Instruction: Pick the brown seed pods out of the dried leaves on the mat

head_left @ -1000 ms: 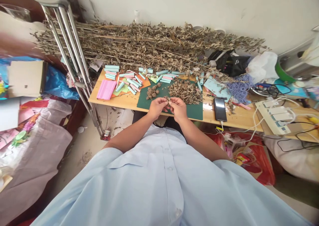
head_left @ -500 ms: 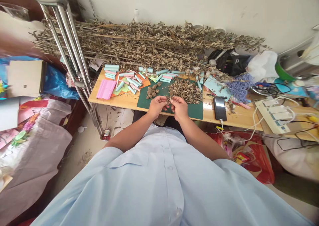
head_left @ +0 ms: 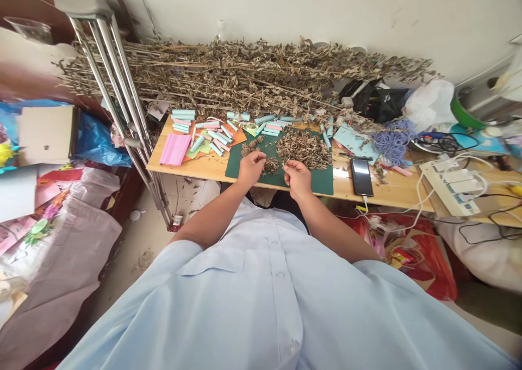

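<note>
A green mat (head_left: 322,183) lies at the table's front edge. On its right part is a heap of dry leaves (head_left: 305,149); on its left part are several brown clumps (head_left: 248,147), partly behind my left hand (head_left: 250,168). The fingers of that hand are closed in a pinch, and what they may hold is too small to name. A smaller pile of leaf bits (head_left: 270,166) lies between the hands. My right hand (head_left: 297,178), just in front of the leaf heap, pinches a tiny pale piece that I cannot make out.
Long bundles of dried stems (head_left: 244,71) lie along the wall. Paper rolls (head_left: 222,136) and pink paper (head_left: 175,149) are at the left. A phone (head_left: 361,177), purple yarn (head_left: 395,144) and a power strip (head_left: 448,187) are at the right. Metal crutches (head_left: 118,76) lean at the left.
My hands have moved apart, the left one to the left and up, the right one slightly right. The small pile between them now shows. The view has shifted slightly.
</note>
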Demonstrator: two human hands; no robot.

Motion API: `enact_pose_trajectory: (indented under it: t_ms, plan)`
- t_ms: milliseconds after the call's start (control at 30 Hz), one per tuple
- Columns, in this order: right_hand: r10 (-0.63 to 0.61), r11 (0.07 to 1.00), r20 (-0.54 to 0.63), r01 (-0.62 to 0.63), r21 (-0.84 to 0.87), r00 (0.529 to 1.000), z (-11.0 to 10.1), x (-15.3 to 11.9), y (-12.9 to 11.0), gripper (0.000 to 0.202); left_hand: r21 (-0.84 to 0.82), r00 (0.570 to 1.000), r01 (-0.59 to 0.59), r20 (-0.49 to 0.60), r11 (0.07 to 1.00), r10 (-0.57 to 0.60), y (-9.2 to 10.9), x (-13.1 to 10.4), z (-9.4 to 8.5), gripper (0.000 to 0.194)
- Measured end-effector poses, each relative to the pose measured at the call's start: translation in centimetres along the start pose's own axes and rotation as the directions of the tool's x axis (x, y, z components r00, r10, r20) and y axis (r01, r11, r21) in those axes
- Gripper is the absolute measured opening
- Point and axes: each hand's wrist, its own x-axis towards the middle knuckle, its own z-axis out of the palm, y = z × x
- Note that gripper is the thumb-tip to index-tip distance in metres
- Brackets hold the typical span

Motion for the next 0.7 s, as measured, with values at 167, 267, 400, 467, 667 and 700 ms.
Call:
enact_pose_trajectory:
  t_ms: [167,267,400,467,667,700]
  plan:
    - [-0.023,1.000,0.036,0.023,-0.001,0.999,0.10,-0.38,-0.04,0.031,0.219,0.988,-0.147,0.071,0.965,0.135,-0.03,0.33,-0.01,0.018]
    - [-0.028,1.000,0.044,0.029,-0.004,0.999,-0.02,-0.60,-0.17,0.031,0.275,0.986,-0.159,0.085,0.948,0.140,-0.10,0.41,-0.08,0.020]
    - [-0.030,0.999,0.048,0.031,-0.027,0.998,-0.24,-0.80,-0.20,0.029,0.284,0.991,-0.129,0.083,0.950,0.109,-0.28,0.33,-0.31,0.019]
    - [-0.029,0.999,0.048,0.030,-0.025,0.998,-0.30,-0.82,-0.09,0.028,0.286,0.989,-0.138,0.085,0.948,0.119,-0.33,0.22,-0.45,0.019]
    - [-0.020,0.999,0.042,0.022,-0.030,0.999,-0.23,-0.80,0.19,0.025,0.274,0.982,-0.183,0.090,0.944,0.164,-0.41,-0.01,-0.81,0.021]
    - [-0.016,0.999,0.042,0.018,-0.038,0.999,-0.19,-0.81,0.17,0.026,0.263,0.983,-0.176,0.086,0.949,0.159,-0.46,-0.04,-0.83,0.021]
